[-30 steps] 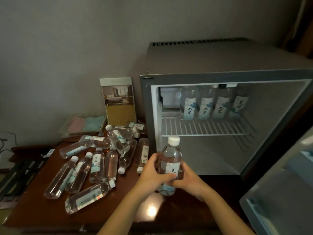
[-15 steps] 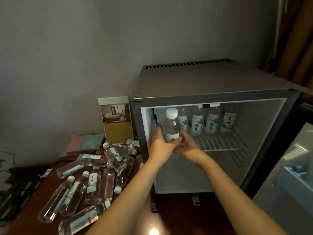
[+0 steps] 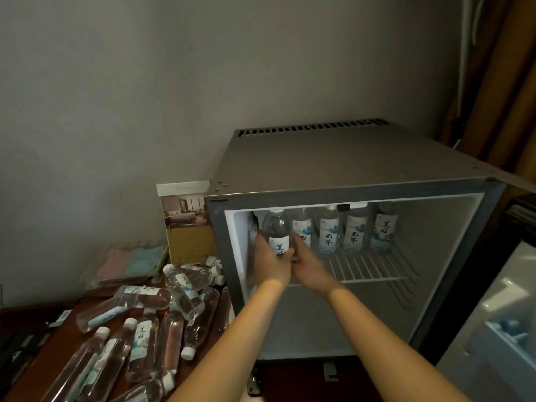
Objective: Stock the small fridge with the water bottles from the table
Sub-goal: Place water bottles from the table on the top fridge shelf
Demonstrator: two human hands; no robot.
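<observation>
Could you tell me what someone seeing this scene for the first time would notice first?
The open small fridge stands out first, where the left hand and right hand hold an upright water bottle at the left end of its wire shelf, beside four bottles standing along the back. Next comes the heap of loose bottles lying on the wooden table left of it.

One small fridge point(image 3: 348, 158) with one wire shelf point(image 3: 365, 268). Four water bottles point(image 3: 329, 230) stand on it; a fifth bottle point(image 3: 277, 227) is upright at their 9 o'clock. About eleven loose bottles point(image 3: 185, 282) lie piled on the desk point(image 3: 71, 336) at 8 o'clock, overlaps blurring the count. One picture card point(image 3: 185, 216).
</observation>
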